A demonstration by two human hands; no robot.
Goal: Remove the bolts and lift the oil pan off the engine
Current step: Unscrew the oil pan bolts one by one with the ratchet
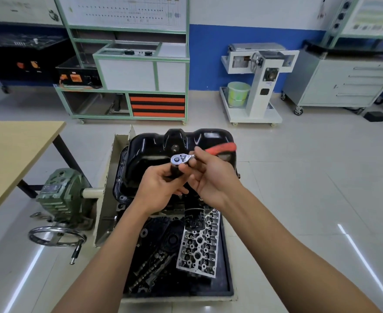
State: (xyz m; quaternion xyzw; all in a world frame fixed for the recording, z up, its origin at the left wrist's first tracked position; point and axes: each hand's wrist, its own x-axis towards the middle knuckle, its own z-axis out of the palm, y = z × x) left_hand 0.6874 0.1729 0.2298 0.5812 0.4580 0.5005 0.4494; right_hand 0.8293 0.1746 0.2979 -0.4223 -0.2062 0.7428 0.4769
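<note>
The black oil pan [154, 145] sits bottom-up on the engine, which is mounted on a stand in front of me. I hold a ratchet wrench [181, 159] with a chrome head and a red handle above the pan. My right hand [211, 177] grips the wrench just behind its head. My left hand [161, 188] is closed around the dark socket [176, 172] fitted under the ratchet head. A bolt or plug [175, 147] shows on the pan's far wall. Both hands hide the pan's near edge.
A black tray [225, 267] below the engine holds a cylinder head [199, 245], an oil filter [194, 219] and camshafts [150, 267]. The stand's green gearbox [61, 195] and handwheel [55, 236] are at left. A wooden table [12, 154] stands far left; cabinets line the back wall.
</note>
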